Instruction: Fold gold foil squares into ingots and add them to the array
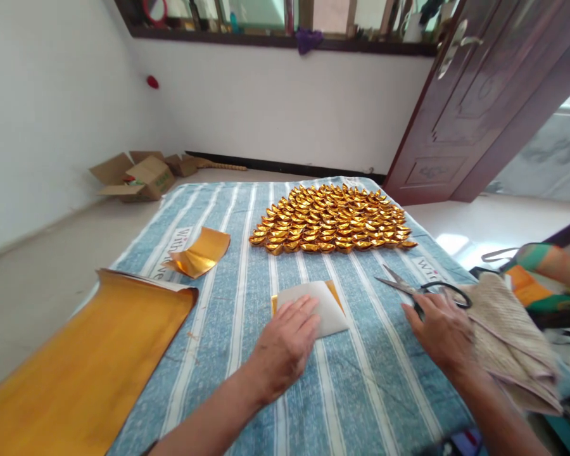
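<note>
My left hand (289, 339) lies flat with its fingers on a square of paper (333, 315), pale side up. Under that paper, the corners of a gold sheet (333, 292) stick out. At the right, my right hand (441, 329) is closed around the handles of black-handled scissors (401, 284), whose blades are spread and point away to the left. Several rows of shiny folded gold-paper ingots (332, 221) stand packed together beyond both hands. A curled gold paper piece (202, 253) sits by itself to the left.
A large gold paper sheet (90, 354) hangs over the left side of the table, which has a blue striped cloth (247, 278). A folded beige towel (508, 335) lies at the right edge. Beyond are an open cardboard box (147, 177) on the floor and a brown door (460, 107).
</note>
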`<action>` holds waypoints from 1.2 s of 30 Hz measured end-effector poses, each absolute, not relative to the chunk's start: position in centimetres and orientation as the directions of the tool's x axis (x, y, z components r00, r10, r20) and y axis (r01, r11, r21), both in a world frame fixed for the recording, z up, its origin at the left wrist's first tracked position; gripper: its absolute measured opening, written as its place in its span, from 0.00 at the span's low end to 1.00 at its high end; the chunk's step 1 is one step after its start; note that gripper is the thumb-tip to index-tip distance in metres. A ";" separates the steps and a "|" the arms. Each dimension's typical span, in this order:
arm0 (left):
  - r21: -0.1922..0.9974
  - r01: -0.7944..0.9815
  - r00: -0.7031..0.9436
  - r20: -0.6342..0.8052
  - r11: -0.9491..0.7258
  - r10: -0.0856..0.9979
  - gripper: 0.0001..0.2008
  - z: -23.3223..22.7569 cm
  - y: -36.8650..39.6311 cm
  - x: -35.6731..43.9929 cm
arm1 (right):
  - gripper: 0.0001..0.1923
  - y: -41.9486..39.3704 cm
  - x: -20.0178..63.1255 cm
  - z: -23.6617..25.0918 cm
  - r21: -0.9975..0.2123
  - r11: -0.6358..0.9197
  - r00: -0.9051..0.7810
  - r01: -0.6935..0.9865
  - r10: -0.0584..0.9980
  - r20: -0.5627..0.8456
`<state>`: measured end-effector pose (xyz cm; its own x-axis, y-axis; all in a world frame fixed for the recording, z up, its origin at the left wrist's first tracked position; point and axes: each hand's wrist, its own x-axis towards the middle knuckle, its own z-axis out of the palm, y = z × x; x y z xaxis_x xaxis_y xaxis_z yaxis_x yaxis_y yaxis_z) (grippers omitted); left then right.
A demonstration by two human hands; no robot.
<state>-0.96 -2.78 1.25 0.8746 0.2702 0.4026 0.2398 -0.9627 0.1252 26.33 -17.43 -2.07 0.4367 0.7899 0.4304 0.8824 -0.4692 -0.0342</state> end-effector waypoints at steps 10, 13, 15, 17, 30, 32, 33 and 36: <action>0.126 0.209 0.908 0.343 -0.970 0.241 0.15 -2.5 -2.3 1.0 | 0.12 -17.4 28.3 -2.9 -0.016 -0.591 0.576 0.807 0.781 0.243; 0.101 0.239 0.886 0.385 -0.966 0.259 0.16 -2.6 -2.2 0.8 | 0.10 -17.7 28.4 -2.5 -0.151 -0.592 0.610 0.792 0.756 0.236; 0.094 0.251 0.872 0.410 -0.963 0.267 0.16 -2.5 -2.0 0.8 | 0.08 -18.3 28.4 -2.1 -0.302 -0.507 0.575 0.807 0.791 0.209; 0.100 0.260 0.865 0.418 -0.960 0.278 0.16 -2.5 -2.0 0.8 | 0.07 -19.0 28.2 -1.6 -0.412 -0.371 0.466 0.832 0.870 0.159; 0.133 0.251 0.880 0.382 -0.959 0.283 0.15 -2.5 -2.3 1.0 | 0.03 -19.0 26.9 -0.6 -0.338 -0.032 0.091 0.940 0.983 0.160; 0.130 0.250 0.881 0.381 -0.959 0.281 0.15 -2.6 -2.3 1.0 | 0.03 -19.0 27.0 -0.6 -0.333 -0.041 0.097 0.942 0.983 0.153; 0.128 0.249 0.881 0.381 -0.960 0.279 0.15 -2.6 -2.3 1.0 | 0.04 -19.1 27.0 -0.6 -0.332 -0.045 0.100 0.942 0.983 0.151; 0.129 0.246 0.881 0.384 -0.961 0.277 0.14 -2.6 -2.2 1.1 | 0.04 -19.2 27.1 -0.6 -0.337 -0.043 0.101 0.940 0.983 0.155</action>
